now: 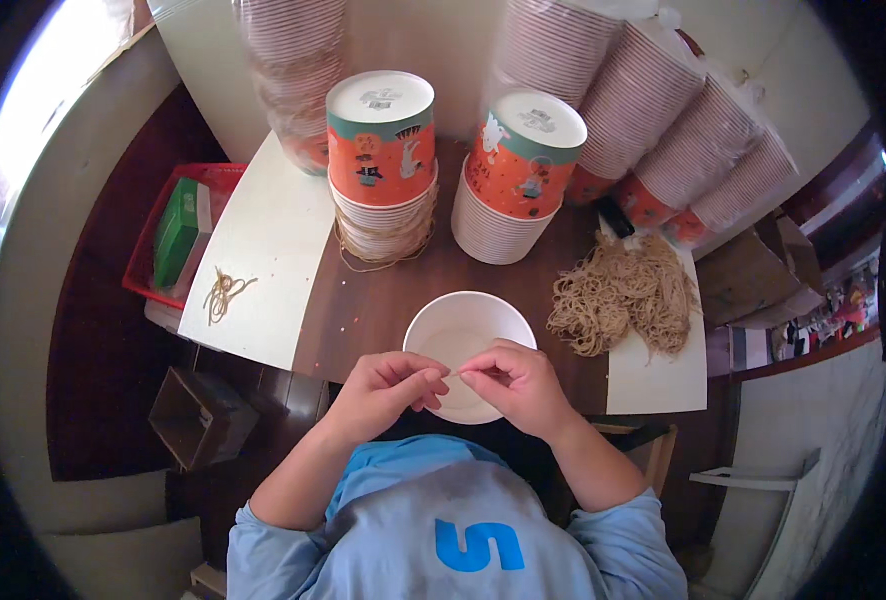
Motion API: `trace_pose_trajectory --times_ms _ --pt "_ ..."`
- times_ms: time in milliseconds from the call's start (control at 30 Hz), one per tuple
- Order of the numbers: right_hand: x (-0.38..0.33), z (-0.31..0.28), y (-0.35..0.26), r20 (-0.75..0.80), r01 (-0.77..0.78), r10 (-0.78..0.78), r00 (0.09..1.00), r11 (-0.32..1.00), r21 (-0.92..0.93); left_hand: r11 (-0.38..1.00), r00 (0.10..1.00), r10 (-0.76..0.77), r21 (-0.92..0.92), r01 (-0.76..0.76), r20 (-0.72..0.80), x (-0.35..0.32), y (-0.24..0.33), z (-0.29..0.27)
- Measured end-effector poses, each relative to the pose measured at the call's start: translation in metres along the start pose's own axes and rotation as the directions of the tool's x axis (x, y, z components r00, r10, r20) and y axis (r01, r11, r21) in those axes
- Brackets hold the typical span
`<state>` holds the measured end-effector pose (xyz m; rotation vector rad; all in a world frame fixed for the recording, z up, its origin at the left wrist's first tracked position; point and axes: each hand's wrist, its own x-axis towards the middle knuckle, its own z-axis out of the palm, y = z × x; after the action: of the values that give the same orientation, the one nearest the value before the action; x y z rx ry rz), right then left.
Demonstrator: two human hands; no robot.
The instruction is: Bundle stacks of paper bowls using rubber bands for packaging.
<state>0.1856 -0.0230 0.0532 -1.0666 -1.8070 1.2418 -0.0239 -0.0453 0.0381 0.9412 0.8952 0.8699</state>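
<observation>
Red basket (155, 262) at far left, holding a green box (175, 235); beside it a cream sheet (268, 250) with a few loose rubber bands (225, 292). Left hand (385, 392) pinched on one end of a thin band (455, 374), hard to make out, stretched level left to right between both sets of fingertips. White paper bowl (463, 330) open side up, just beyond and partly under the hands, near rim hidden. Right hand (518, 385) pinched on the other end. Further right, tan heap of bands (618, 295). Behind, two stacks of orange printed cups (381, 140), tops cut off.
</observation>
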Motion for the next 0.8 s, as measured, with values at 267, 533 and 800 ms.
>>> trace_pose_trajectory --times_ms 267,533,800 --pt "-0.006 0.004 -0.009 -0.013 0.179 -0.186 0.983 0.960 -0.214 0.992 0.999 -0.043 0.116 0.040 0.029 -0.001 0.000 0.010" --pt "-0.014 0.006 -0.013 0.051 0.214 -0.208 0.977 0.950 -0.228 0.979 0.999 -0.032 0.199 0.034 -0.012 -0.016 -0.005 0.013" --pt "-0.001 -0.005 0.000 0.126 0.372 -0.351 0.928 0.849 -0.376 0.656 0.899 0.425 0.720 -0.226 -0.104 -0.020 -0.005 0.016"
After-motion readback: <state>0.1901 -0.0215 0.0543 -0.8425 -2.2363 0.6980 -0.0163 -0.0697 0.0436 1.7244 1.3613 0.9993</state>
